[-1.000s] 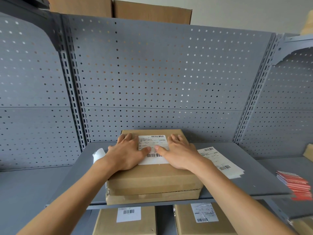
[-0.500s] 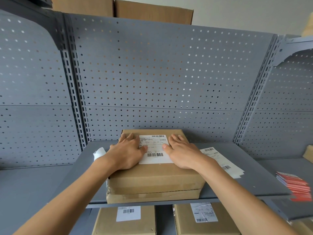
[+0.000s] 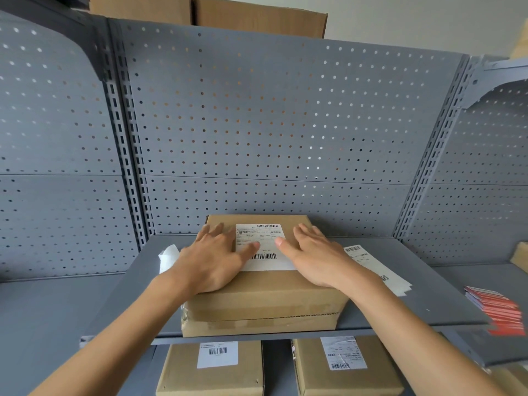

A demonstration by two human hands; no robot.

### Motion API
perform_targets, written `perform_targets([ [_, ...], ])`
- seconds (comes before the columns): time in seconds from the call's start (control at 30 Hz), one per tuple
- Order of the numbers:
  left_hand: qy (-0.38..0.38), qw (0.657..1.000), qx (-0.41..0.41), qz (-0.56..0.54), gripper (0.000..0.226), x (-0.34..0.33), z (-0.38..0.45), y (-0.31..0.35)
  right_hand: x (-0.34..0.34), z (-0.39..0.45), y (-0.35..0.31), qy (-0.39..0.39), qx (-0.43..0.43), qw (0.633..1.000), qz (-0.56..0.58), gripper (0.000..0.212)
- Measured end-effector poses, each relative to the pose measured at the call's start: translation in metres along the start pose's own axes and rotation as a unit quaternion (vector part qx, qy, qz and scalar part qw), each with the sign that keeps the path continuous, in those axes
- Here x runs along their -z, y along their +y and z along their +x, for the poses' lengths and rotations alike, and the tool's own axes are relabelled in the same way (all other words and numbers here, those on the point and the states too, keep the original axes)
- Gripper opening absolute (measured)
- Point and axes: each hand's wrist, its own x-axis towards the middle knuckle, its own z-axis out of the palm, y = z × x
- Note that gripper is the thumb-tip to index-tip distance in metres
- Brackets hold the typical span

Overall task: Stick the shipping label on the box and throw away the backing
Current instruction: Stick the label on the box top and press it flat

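Note:
A brown cardboard box (image 3: 265, 301) sits on the grey metal shelf (image 3: 428, 307), on top of a second flat box. A white shipping label (image 3: 267, 238) with barcodes lies flat on the box's top. My left hand (image 3: 213, 260) rests palm down on the box at the label's left edge, thumb on the label. My right hand (image 3: 313, 257) lies palm down at the label's right edge, thumb tip touching it. Both hands have their fingers spread and hold nothing. A crumpled white backing sheet (image 3: 168, 257) lies on the shelf left of the box, partly behind my left wrist.
More labels on a strip (image 3: 374, 267) lie on the shelf right of the box. A stack of red cards (image 3: 497, 310) sits on the lower right shelf. Two labelled boxes (image 3: 214, 370) (image 3: 343, 367) stand on the shelf below. Perforated grey panels close the back.
Both hands slid apart along the label and then came back a little toward its middle, staying flat on the box. The box and the label did not shift.

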Motion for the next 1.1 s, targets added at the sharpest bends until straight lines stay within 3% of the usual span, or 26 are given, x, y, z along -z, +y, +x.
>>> perform_targets([
  [0.13,0.002,0.998,0.026,0.058,0.092,-0.0087,-0.0080,0.0120,-0.0077,-0.0053,-0.0042,-0.005,-0.006,1.000,-0.008,0.098],
  [0.33,0.010,0.997,0.010,0.076,0.065,-0.0092,-0.0117,0.0142,-0.0111,-0.0068,-0.0064,0.006,0.000,1.000,-0.025,0.101],
  [0.53,0.012,0.996,0.009,0.088,0.053,-0.0089,-0.0092,0.0104,-0.0112,-0.0067,-0.0058,0.012,0.004,0.999,-0.043,0.094],
  [1.1,0.001,0.997,-0.010,0.081,0.048,-0.0066,-0.0105,0.0079,-0.0070,-0.0095,-0.0037,-0.016,0.008,0.999,-0.029,0.070],
])
